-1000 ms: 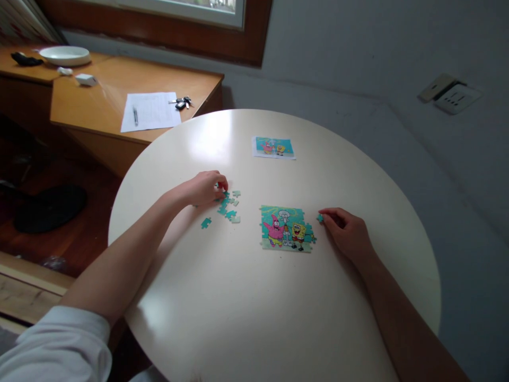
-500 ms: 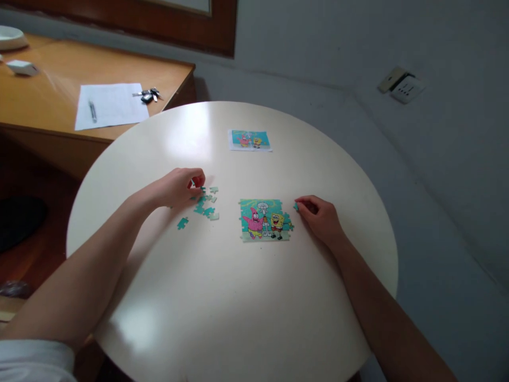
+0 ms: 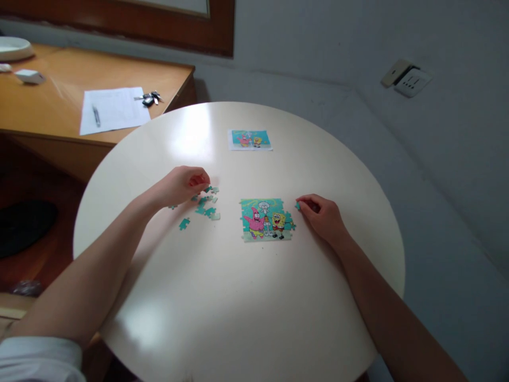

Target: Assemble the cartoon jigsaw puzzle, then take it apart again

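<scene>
A partly joined cartoon jigsaw puzzle [image 3: 264, 220] lies in the middle of the round white table, its left and right sides showing knobbed edges. My right hand [image 3: 324, 215] is closed just right of it, pinching a small teal puzzle piece [image 3: 298, 206] between thumb and forefinger, apart from the puzzle. To the left, my left hand [image 3: 185, 184] is closed over the upper part of a pile of loose pieces [image 3: 204, 206]; a teal piece [image 3: 208, 189] shows at its fingertips. One loose piece [image 3: 184, 224] lies by itself below the pile.
A printed picture [image 3: 250, 140] of the same cartoon lies farther back on the white table [image 3: 238, 302]. Behind at left, a wooden desk [image 3: 119, 66] holds paper [image 3: 115, 111], a pen, keys [image 3: 149, 98] and a white box [image 3: 30, 77]. A wall socket [image 3: 412, 82] is at right.
My left hand has shifted slightly right, its thumb and fingers drawn together at a piece on the pile. My right hand keeps its pinch in nearly the same place. The view has tilted slightly.
</scene>
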Tool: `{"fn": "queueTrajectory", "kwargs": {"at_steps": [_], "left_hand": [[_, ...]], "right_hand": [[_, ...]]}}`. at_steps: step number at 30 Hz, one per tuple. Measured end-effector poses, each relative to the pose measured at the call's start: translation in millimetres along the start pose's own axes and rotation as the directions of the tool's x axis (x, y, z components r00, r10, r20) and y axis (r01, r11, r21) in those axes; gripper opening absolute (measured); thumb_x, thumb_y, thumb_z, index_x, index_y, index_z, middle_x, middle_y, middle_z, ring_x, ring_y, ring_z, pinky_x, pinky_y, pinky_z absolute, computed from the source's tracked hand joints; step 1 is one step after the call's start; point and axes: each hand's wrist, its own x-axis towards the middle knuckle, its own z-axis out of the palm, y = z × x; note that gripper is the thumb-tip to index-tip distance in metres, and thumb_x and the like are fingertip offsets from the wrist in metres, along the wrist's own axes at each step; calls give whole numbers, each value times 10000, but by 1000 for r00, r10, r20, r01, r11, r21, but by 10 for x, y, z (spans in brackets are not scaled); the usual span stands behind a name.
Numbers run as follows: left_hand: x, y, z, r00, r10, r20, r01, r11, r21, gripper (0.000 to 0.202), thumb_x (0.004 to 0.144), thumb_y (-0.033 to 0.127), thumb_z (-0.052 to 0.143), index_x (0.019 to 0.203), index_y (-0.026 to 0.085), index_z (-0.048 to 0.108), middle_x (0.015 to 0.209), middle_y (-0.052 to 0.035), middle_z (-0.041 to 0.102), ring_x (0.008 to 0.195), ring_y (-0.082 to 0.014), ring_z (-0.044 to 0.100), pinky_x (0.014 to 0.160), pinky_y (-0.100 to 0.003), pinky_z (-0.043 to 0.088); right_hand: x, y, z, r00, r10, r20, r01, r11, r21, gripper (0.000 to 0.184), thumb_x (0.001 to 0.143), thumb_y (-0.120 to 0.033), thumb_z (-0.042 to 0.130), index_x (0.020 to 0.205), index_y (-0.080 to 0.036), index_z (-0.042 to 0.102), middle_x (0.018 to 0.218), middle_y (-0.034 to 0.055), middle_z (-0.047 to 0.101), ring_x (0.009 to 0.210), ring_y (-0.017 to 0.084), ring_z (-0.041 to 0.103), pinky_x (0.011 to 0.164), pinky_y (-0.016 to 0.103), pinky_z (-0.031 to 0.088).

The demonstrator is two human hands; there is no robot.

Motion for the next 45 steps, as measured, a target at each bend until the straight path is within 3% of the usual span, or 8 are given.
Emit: {"fn": "queueTrajectory", "kwargs": {"at_steps": [6, 13, 24, 31, 40, 45], "left_hand": [[-13, 21, -59, 999, -33, -14, 33, 999, -22, 185, 734, 321, 550, 722, 147, 611, 705, -56, 670, 627, -146, 598, 603, -267, 468], [-19, -20, -126, 997, -70, 41, 69, 997, 26, 186, 736, 307, 532, 772, 149, 624, 637, -36, 640, 561, -129, 545, 541, -250, 410], [48, -235, -152, 988, -127, -86, 136, 985, 110, 198, 725, 289, 549, 830, 162, 659, 634, -29, 625, 570, -136, 544, 555, -260, 406], [61, -278, -128, 983, -168, -70, 173, 982, 74, 209, 718, 295, 573, 853, 170, 672, 640, -29, 641, 567, -144, 557, 558, -270, 419], [60, -222, -106, 996, -86, 5, 86, 995, 45, 234, 728, 320, 563, 831, 153, 690, 770, -56, 658, 688, -160, 558, 655, -283, 434], [42, -93, -51, 997, -60, -43, 67, 980, 188, 219, 738, 341, 582, 811, 173, 702, 996, -76, 608, 897, -216, 563, 868, -365, 398]], "right_hand": [[6, 49, 0, 1000, -2, 5, 2, 1000, -15, 270, 728, -381, 542, 792, -165, 691, 650, 35, 653, 555, 147, 530, 569, 289, 433], [11, 44, -17, 1000, -11, 1, 11, 999, -38, 260, 727, -400, 556, 774, -186, 696, 641, 34, 658, 539, 149, 524, 526, 283, 415], [6, 45, -11, 999, -28, -15, 27, 999, -41, 275, 737, -424, 550, 766, -192, 695, 659, 39, 669, 540, 151, 529, 521, 284, 419], [8, 41, -17, 1000, -18, -12, 17, 999, -39, 281, 729, -429, 561, 770, -185, 695, 647, 38, 656, 544, 152, 525, 532, 288, 421], [9, 55, -15, 999, -34, -20, 33, 998, -47, 288, 735, -443, 564, 767, -189, 697, 652, 37, 660, 539, 149, 523, 520, 280, 416], [12, 44, -20, 1000, -21, -12, 21, 999, -41, 271, 724, -421, 566, 766, -187, 697, 647, 38, 655, 543, 153, 527, 530, 287, 424]]}}
